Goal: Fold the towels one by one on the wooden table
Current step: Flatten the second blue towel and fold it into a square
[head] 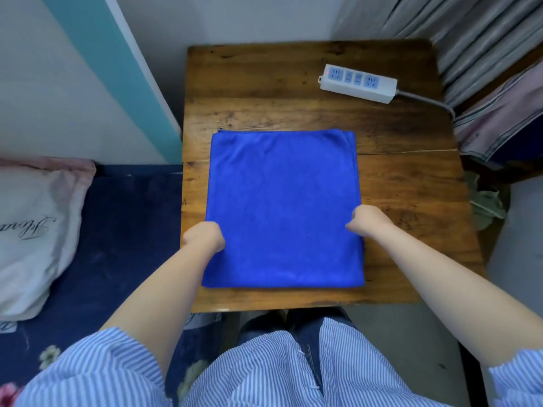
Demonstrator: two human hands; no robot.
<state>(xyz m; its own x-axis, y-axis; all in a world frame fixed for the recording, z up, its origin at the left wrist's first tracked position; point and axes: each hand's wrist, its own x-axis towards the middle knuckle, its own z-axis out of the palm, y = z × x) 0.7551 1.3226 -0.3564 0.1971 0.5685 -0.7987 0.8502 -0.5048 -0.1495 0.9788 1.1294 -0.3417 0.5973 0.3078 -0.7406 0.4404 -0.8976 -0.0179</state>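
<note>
The blue towel (283,210) lies flat, already doubled, in the middle of the wooden table (264,92). The left hand (204,237) and right hand (369,221) pinch its side edges with curled fingers. The next fold probably needs both edges lifted together evenly.

Small room corner, pale wall (44,83) with teal stripe (117,69). Bed at left: navy floral sheet (123,230), white pillow (32,230). Striped curtain (484,39) at right. White power strip (358,83) on table, grey floor (523,230), soft light
</note>
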